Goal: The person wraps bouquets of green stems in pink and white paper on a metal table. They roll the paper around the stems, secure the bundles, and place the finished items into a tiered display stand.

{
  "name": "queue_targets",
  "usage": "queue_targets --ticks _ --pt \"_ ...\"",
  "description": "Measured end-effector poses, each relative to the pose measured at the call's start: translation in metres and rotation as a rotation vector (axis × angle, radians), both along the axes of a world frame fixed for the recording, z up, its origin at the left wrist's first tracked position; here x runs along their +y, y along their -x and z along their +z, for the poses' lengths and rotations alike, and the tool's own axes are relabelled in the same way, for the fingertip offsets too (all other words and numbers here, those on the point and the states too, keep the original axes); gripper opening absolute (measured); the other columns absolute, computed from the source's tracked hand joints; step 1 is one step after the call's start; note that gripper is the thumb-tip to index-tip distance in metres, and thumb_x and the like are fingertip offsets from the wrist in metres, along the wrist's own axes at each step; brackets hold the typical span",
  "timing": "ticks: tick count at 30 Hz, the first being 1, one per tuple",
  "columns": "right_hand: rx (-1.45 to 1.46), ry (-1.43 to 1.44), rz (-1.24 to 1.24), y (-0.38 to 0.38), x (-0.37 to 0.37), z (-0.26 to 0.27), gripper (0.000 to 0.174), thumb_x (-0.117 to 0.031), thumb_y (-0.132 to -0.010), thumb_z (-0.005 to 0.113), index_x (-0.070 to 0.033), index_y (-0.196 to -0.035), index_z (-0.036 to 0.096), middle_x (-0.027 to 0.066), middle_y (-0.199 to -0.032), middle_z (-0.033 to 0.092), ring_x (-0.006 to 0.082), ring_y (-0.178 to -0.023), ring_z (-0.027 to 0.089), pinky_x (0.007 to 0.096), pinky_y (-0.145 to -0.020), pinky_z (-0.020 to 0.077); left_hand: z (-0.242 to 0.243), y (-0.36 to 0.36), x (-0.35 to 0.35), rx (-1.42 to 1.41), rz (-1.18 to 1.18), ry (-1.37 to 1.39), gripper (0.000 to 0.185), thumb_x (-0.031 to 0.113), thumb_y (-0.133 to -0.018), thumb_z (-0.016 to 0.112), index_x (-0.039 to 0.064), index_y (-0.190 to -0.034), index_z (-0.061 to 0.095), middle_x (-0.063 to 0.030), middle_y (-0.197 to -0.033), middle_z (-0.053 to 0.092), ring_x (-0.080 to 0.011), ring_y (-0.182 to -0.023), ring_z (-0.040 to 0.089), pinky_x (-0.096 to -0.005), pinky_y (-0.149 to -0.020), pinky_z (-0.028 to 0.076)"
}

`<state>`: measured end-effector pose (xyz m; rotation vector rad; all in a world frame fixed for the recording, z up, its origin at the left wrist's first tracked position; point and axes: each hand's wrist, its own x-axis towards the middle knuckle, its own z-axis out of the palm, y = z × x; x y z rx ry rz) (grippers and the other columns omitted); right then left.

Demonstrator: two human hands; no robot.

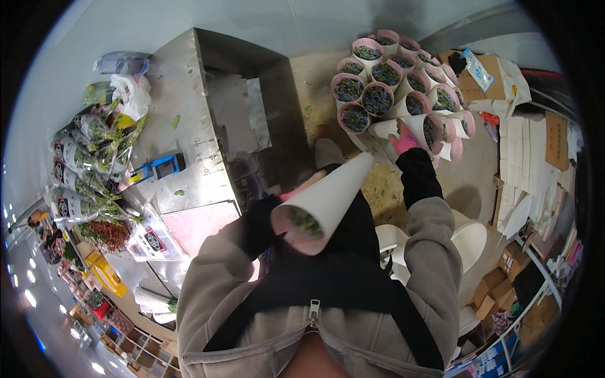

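Observation:
My left hand [301,185], mostly hidden, holds a white paper cone [326,203] in front of my dark apron. The cone's wide, pink-lined mouth faces me, and green foliage shows blurred inside. My right hand [404,139], in a pink glove, is out by a cluster of similar cones on the floor. Its fingers grip the side of a tilted paper-wrapped bouquet [394,126] at the near edge of that cluster. Upright cones [349,89] behind it hold dark blue-green flowers or berries.
On the left, a metal table [179,94] carries plastic-sleeved bunches [75,153], a blue tape dispenser [158,167] and pink sheets [203,222]. White stools [468,243] stand near my right elbow. Stacked white cardboard [517,151] and brown boxes [494,288] line the right side.

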<state>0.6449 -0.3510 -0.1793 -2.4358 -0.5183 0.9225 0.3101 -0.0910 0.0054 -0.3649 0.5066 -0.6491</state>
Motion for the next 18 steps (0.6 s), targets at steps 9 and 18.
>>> queue_targets --ticks 9,18 --pt "0.127 -0.351 -0.276 0.024 -0.036 0.040 0.043 -0.013 -0.091 0.062 -0.003 -0.132 0.053 0.0148 -0.118 0.064 0.0199 -0.106 0.062 0.0326 -0.090 0.0491 -0.108 -0.149 -0.111 -0.136 0.288 0.206 0.081 0.070 -0.086 0.050 0.003 -0.130 0.053 -0.0215 -0.128 0.055 -0.0350 -0.121 0.051 -0.0531 -0.103 0.039" --pt "-0.077 -0.337 -0.544 0.003 -0.089 0.126 0.035 -0.010 -0.091 0.062 -0.002 -0.125 0.058 0.0118 -0.109 0.065 0.0180 -0.098 0.062 0.0322 -0.084 0.0497 -0.124 -0.192 -0.051 -0.058 0.191 -0.704 0.050 0.032 -0.094 0.058 0.002 -0.133 0.050 -0.0130 -0.122 0.064 -0.0242 -0.110 0.063 -0.0417 -0.098 0.050"
